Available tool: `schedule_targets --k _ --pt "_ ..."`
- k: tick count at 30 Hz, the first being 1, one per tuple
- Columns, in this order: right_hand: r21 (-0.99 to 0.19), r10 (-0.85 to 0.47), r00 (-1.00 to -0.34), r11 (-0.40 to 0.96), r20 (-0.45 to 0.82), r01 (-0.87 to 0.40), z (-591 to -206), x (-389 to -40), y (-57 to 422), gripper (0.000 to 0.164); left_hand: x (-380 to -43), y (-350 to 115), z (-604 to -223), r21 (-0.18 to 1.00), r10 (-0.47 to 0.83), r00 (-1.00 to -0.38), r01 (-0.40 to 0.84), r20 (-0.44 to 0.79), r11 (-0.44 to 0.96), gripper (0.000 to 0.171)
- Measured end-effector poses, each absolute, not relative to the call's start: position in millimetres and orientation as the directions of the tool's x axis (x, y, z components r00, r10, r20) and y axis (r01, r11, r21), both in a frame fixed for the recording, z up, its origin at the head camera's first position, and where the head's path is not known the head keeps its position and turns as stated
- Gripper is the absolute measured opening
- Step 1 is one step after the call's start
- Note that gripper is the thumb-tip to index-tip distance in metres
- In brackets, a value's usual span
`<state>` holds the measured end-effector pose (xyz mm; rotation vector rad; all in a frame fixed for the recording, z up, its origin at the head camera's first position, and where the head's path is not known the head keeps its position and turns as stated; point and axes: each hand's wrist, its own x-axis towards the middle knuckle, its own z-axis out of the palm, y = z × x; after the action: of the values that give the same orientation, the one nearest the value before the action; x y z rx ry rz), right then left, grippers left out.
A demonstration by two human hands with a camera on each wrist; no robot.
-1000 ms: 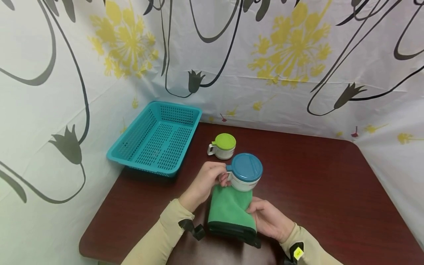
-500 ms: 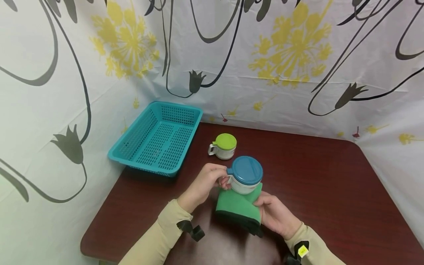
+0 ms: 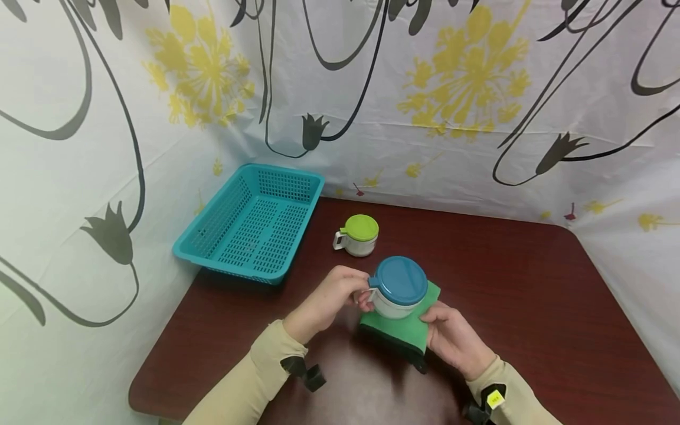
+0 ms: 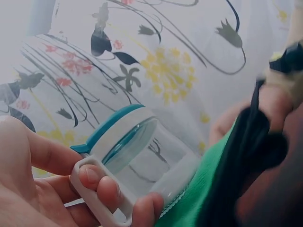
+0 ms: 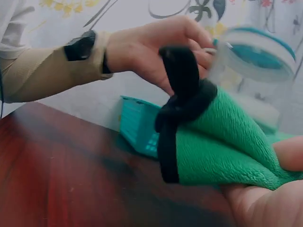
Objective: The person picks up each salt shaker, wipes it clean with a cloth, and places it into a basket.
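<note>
My left hand (image 3: 332, 299) grips the white handle of a clear jar with a blue lid (image 3: 401, 280), its fingers through the handle loop (image 4: 97, 194) in the left wrist view. Against the jar's underside lies a folded green cloth with black edging (image 3: 406, 327), raised above the table. My right hand (image 3: 457, 339) pinches this cloth at its right side, thumb on top. Up close in the right wrist view, the green cloth (image 5: 222, 146) is bunched between thumb and fingers, with its black edge and loop hanging toward the left hand.
A second, smaller jar with a lime-green lid (image 3: 361, 234) stands just behind the held one. At the back left of the dark red table (image 3: 520, 295) sits a turquoise perforated basket (image 3: 212, 260). A patterned curtain (image 3: 361, 159) hangs behind the table.
The cloth has shifted right and up under the jar, carried by my right hand. The jar has moved slightly right and nearer, still held in my left hand.
</note>
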<state>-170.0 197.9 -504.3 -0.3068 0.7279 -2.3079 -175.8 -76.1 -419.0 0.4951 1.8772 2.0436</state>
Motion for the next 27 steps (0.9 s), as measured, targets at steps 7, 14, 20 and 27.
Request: schedule_targets --k 7,14,20,27 --pt "-0.436 -0.605 -0.792 -0.738 0.088 0.515 -503 -182 210 0.056 -168 -74 -415 0.994 0.483 -0.874 0.005 0.058 -0.110 0.029" --pt "-0.419 -0.597 -0.800 -0.743 0.062 0.522 -504 -181 213 0.054 -171 -76 -411 0.999 0.501 -0.865 -0.016 0.009 -0.046 0.030" --pt "-0.434 -0.593 -0.801 -0.743 0.075 0.510 -504 -178 214 0.055 -175 -78 -405 0.997 0.516 -0.855 -0.015 -0.055 0.081 0.027" --pt "-0.492 -0.606 -0.795 -0.705 0.041 0.511 -498 -175 206 0.058 -178 -78 -401 0.996 0.468 -0.880 -0.077 -0.086 0.038 0.025"
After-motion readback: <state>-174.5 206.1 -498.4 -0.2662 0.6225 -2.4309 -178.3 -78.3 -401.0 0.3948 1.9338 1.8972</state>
